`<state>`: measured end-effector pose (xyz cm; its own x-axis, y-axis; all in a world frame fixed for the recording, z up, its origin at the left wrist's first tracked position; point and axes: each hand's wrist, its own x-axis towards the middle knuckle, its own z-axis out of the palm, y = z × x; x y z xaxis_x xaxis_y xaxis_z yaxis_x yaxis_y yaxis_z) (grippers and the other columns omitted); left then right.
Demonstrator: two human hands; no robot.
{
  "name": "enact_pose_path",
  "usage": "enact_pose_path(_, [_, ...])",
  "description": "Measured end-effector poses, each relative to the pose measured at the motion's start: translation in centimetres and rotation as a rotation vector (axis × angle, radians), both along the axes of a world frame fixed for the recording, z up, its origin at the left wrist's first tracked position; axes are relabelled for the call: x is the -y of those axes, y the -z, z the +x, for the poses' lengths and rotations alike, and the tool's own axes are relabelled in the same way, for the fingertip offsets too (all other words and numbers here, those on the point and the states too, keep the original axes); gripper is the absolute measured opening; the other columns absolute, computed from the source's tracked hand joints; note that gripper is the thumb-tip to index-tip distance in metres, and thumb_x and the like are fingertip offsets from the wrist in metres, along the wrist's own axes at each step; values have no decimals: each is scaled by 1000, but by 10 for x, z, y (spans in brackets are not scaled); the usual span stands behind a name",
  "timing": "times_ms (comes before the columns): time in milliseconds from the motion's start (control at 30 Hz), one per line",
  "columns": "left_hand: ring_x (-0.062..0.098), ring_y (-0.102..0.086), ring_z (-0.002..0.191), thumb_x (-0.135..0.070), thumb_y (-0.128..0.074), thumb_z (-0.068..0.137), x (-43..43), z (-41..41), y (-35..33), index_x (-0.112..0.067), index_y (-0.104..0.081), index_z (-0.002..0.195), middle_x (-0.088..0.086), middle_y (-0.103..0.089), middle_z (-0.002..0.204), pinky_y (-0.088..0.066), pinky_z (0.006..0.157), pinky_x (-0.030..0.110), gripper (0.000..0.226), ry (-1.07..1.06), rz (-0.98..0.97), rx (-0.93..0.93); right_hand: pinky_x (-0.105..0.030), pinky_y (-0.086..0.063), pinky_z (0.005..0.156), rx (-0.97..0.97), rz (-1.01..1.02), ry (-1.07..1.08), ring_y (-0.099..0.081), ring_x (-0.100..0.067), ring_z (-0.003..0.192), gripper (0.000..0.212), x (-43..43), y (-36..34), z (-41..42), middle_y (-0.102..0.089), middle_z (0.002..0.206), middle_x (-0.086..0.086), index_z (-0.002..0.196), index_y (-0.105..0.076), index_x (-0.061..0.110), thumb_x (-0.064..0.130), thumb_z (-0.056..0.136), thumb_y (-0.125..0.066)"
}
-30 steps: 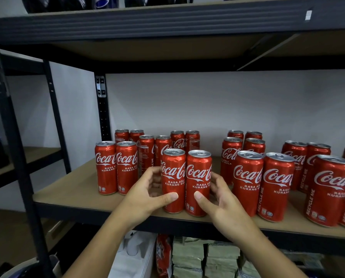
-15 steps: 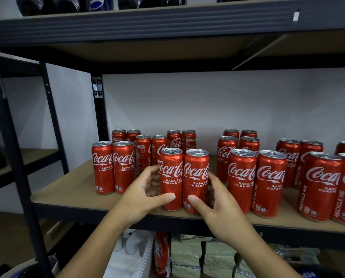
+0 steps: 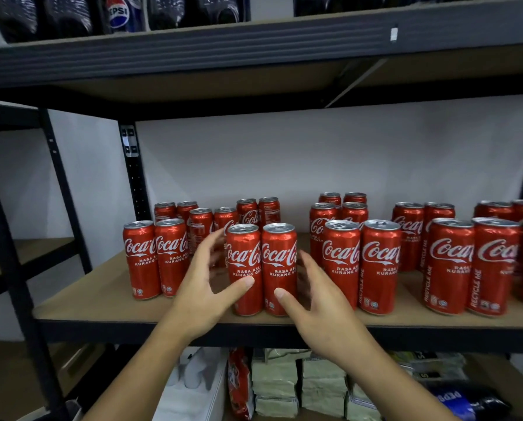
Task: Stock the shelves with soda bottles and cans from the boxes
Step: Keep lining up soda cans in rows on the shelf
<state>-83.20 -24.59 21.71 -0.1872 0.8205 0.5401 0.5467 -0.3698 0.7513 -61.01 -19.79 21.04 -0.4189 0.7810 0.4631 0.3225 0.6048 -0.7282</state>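
Left grip (image 3: 205,287): is being held open, with the fingers spread and blurred; the thumb tip is lying over the front of the left can (image 3: 243,268), but whether it is pressing cannot be told.
Right grip (image 3: 318,299): is likewise being held open, with its thumb tip lying low over the right can (image 3: 280,262).
Task cans: are being flanked between the two grips, standing upright and touching side by side.
Shelf (image 3: 102,302): its front edge is being crowded, with the pair set just beyond the grips, near the lip.
Neighbouring cans (image 3: 360,262): are being kept just outside the right grip; another front pair (image 3: 155,259) is standing just outside the left grip.
Rear rows (image 3: 223,217): are being partly hidden beyond the left grip's fingers.
Risk: a can is likely being left open to tipping off the lip if a thumb drags as the grips are pulled away.
Risk: the neighbours beside the right grip could be knocked by its knuckles, since little room is being left there.
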Motion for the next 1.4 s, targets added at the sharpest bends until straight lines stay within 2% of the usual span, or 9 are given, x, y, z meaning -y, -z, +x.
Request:
enact_pose_path(67, [-11,-37,138,-50,-77,83,5,10,-16,-55,-25,149,-30,-35,152,-39,110,27,84,-70,97,-69,-35,-36,120,-15,38,3,-30,8,143,72,5,-9,12,-30,153,36,156,-18,47,49,98,-60])
enact_pose_path(200, [-24,-34,127,-45,-68,92,11,32,-51,-52,-33,146,-39,-36,140,-34,98,10,65,-138,208,-269,-25,-34,118,5,92,-38,-30,16,138,64,16,-35,42,-31,133,53,152,-23,56,42,100,-58])
enact_pose_path(333, [-29,-34,123,-42,-63,97,-1,53,-89,-44,-45,143,-44,-40,132,-32,92,-1,49,-80,182,-444,-30,-39,117,31,211,-47,-39,12,137,54,13,-69,73,-43,149,33,151,-39,45,40,100,-58])
enact_pose_path(467, [-7,-47,131,-42,-61,99,-36,71,-122,-39,-51,142,-25,-53,139,-42,111,26,45,28,125,-574,-22,-43,112,64,224,-35,-51,13,126,46,-9,-111,101,-57,140,24,147,-51,34,33,102,-59])
enact_pose_path(533, [0,-52,128,-43,-59,95,-61,81,-136,-34,-53,141,-17,-58,137,-45,111,35,47,63,85,-624,-8,-43,101,122,220,-3,-54,16,117,42,-27,-132,112,-62,132,23,144,-54,31,32,102,-59])
enact_pose_path(600, [4,-55,126,-41,-58,93,-87,92,-150,-31,-54,141,-11,-60,137,-48,109,38,49,75,33,-682,-9,-45,96,197,220,41,-59,10,114,39,-51,-151,119,-64,128,21,141,-56,30,33,102,-59])
enact_pose_path(1000, [21,-55,121,-54,-55,99,-237,136,-188,-25,-46,148,2,-56,143,-47,97,34,57,-73,-433,-1139,-33,-40,109,951,181,221,-47,-20,137,63,-225,-189,112,-46,154,1,153,-43,24,56,99,-54])
enact_pose_path(1100, [25,-52,129,-54,-55,99,-266,141,-180,-23,-38,154,5,-49,151,-44,92,31,66,-104,-515,-1171,-34,-43,110,1003,108,204,-50,-22,135,64,-255,-184,104,-43,157,0,156,-38,25,49,100,-58])
enact_pose_path(1400, [19,-64,96,-45,-66,95,-307,132,-158,-25,-45,146,5,-56,138,-52,61,25,59,-99,-615,-1000,-30,-61,84,927,-18,76,-56,-29,127,68,-299,-168,87,-41,156,-9,155,-39,20,19,95,-70])
